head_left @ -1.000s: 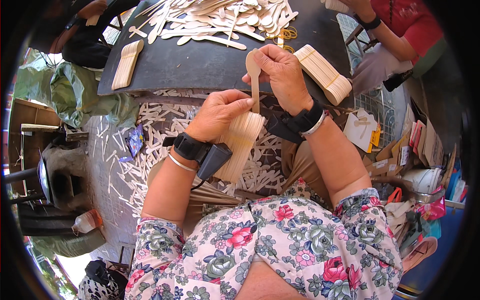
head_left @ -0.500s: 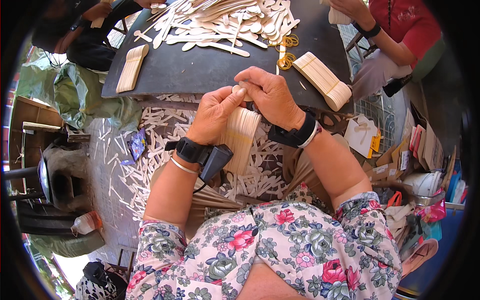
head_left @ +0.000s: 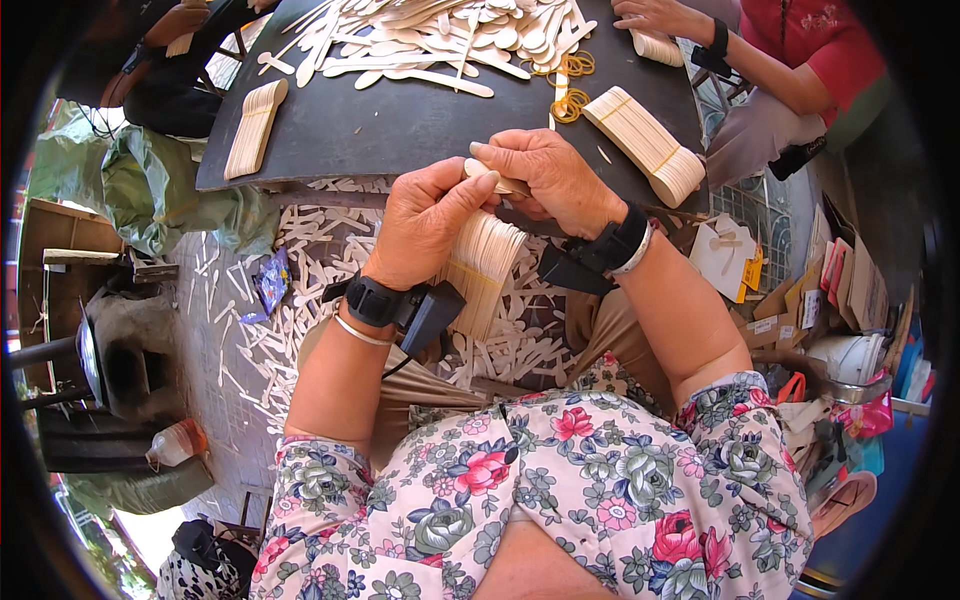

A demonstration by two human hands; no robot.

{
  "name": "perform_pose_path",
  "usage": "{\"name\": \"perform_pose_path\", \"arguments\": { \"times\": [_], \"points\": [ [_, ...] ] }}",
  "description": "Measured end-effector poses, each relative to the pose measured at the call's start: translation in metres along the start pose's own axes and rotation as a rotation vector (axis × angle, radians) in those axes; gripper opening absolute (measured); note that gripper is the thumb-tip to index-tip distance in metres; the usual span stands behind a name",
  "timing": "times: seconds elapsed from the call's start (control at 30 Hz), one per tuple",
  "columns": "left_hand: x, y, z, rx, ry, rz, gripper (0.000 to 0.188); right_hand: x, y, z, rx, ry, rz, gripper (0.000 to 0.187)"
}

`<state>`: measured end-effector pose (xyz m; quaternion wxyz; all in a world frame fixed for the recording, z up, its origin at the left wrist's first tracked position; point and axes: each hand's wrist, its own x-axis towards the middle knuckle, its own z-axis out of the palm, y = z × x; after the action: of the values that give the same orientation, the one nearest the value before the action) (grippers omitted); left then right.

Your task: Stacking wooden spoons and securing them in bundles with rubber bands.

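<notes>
A banded bundle of flat wooden spoons (head_left: 484, 284) hangs below my hands, its upper ends under my left hand (head_left: 420, 222). The fingers of that hand are closed at the bundle's top, with the thumb pointing up. Against the thumb tip, my right hand (head_left: 553, 178) pinches the rounded end of a loose wooden spoon (head_left: 479, 170). Most of this spoon is hidden by my fingers. In front of my hands, on the dark table (head_left: 340, 148), lie a banded spoon bundle (head_left: 647, 146) to the right and another bundle (head_left: 256, 128) to the left.
A heap of loose wooden spoons (head_left: 450, 40) covers the table's far middle, with yellow rubber bands (head_left: 571, 104) beside it. More spoons (head_left: 310, 262) litter the ground. A co-worker's hand (head_left: 660, 17) rests by a bundle at right; another person sits far left.
My right hand has turned and shifted slightly right, and the pinched spoon now shows more between my hands. The co-worker's bundle at right has come down onto the table.
</notes>
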<state>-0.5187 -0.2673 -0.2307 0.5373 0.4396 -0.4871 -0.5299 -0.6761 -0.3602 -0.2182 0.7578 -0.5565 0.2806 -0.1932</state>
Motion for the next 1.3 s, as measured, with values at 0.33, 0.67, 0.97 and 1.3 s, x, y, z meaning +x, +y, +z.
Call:
{"name": "perform_pose_path", "arguments": {
  "times": [0.33,0.67,0.97,1.3],
  "points": [
    [0.003,0.002,0.002,0.099,0.051,0.055,0.02,0.003,0.008,0.001,0.235,-0.04,0.115,0.032],
    [0.005,0.011,-0.027,0.162,0.153,-0.114,0.03,0.004,0.015,0.003,-0.446,0.331,-0.1,0.032],
    [0.016,-0.004,-0.038,-0.121,0.62,-0.052,0.037,0.004,0.025,0.015,-0.293,0.07,-0.282,0.037],
    [0.012,0.017,-0.028,-0.28,0.317,-0.023,0.032,0.005,0.026,0.006,-0.097,-0.09,-0.165,0.027]
  ]
}}
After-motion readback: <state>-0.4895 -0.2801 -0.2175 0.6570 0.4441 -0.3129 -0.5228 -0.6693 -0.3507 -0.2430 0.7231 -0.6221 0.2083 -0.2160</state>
